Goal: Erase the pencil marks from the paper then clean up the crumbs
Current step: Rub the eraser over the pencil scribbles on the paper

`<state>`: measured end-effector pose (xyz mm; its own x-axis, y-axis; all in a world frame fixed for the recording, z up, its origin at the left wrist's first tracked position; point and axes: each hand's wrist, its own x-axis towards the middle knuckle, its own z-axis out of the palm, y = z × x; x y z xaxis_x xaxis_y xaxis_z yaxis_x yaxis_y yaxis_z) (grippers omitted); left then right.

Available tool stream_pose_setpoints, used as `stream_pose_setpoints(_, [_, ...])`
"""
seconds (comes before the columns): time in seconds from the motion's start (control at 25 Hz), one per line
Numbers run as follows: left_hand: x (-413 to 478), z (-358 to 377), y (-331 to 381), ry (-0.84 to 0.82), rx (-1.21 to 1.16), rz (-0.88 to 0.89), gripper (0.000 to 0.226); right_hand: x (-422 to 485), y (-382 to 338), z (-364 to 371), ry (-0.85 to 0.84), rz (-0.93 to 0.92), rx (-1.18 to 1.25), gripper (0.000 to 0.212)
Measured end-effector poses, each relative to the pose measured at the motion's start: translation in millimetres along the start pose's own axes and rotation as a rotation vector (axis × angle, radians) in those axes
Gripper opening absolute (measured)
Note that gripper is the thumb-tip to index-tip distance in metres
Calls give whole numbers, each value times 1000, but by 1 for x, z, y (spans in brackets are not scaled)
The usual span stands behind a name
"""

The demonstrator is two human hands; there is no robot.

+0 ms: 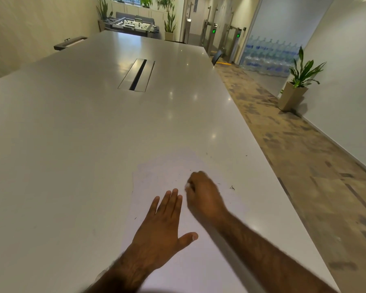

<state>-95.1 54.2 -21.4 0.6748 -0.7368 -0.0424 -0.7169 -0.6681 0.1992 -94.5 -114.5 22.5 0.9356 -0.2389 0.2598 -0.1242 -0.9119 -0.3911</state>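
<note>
Left hand (161, 224): flat, palm down on the near part of the paper (154, 176), fingers straight and together, thumb spread to the right.

Right hand (201, 194): just beyond the left fingertips, over the middle of the sheet. Fingers are curled under, pinching a small white eraser (187, 184) against the paper. Only a sliver of it shows and the hand is blurred.

Paper: white sheet lying flat on the white table (72, 144), close to its right edge. Marks on it are too faint to read.

Crumbs (232, 188): dark specks to the right of the right hand, with a few more scattered on the sheet and the table beyond.

Mid-table: recessed cable slot (138, 74).

Far: potted plant (300, 81) by the right wall, stacked water bottles (268, 53) and a foosball table (133, 25).
</note>
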Motion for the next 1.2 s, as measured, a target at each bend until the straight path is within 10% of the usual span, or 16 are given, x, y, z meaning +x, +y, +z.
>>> stream_pose_setpoints(0.16, [0, -10, 0, -10, -10, -29, 100, 21, 52, -28, 88, 241, -15, 14])
stream_pose_setpoints(0.36, [0, -6, 0, -60, -19, -14, 98, -49, 3, -16, -33, -37, -36, 18])
stream_pose_setpoints(0.56, [-1, -8, -2, -28, -25, 7, 111, -10, 56, -44, 88, 255, -41, 16])
stream_pose_setpoints(0.76, [-1, -7, -2, -34, -4, 7, 108, -88, -6, -31, -90, -46, 11, 20])
stream_pose_setpoints(1.0, [-2, -13, -1, -96, 10, 6, 114, -48, 66, -57, 87, 295, -23, 17])
stream_pose_setpoints(1.2, [0, -10, 0, -115, 60, -5, 105, -109, -5, -31, -65, 11, 8, 18])
